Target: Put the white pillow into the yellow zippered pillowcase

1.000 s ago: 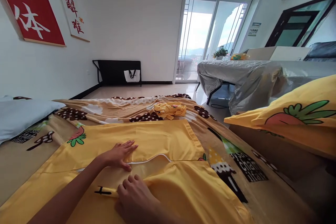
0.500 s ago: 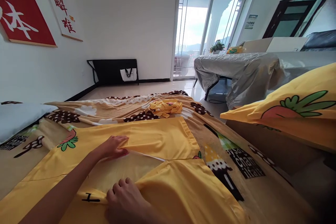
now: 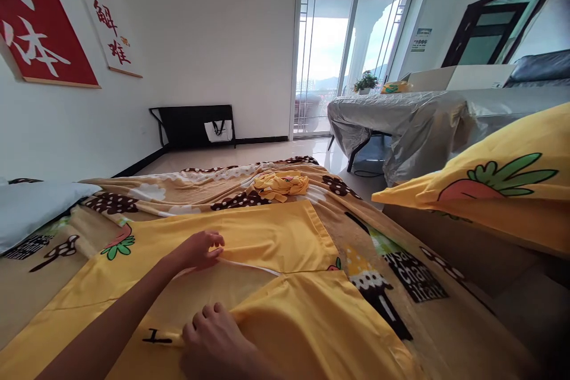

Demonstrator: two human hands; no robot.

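- Your left hand (image 3: 198, 249) has its fingers pinched together on the far edge of the opening in the yellow cover (image 3: 276, 237).
- Your right hand (image 3: 214, 338) is clamped on the near edge.
- The yellow cover lies flat across the patterned blanket (image 3: 187, 184), in front of you.
- A crumpled yellow cloth (image 3: 280, 184) lies beyond.

right hand (image 3: 214, 341) wrist cut off, pillow (image 3: 494, 190) cropped
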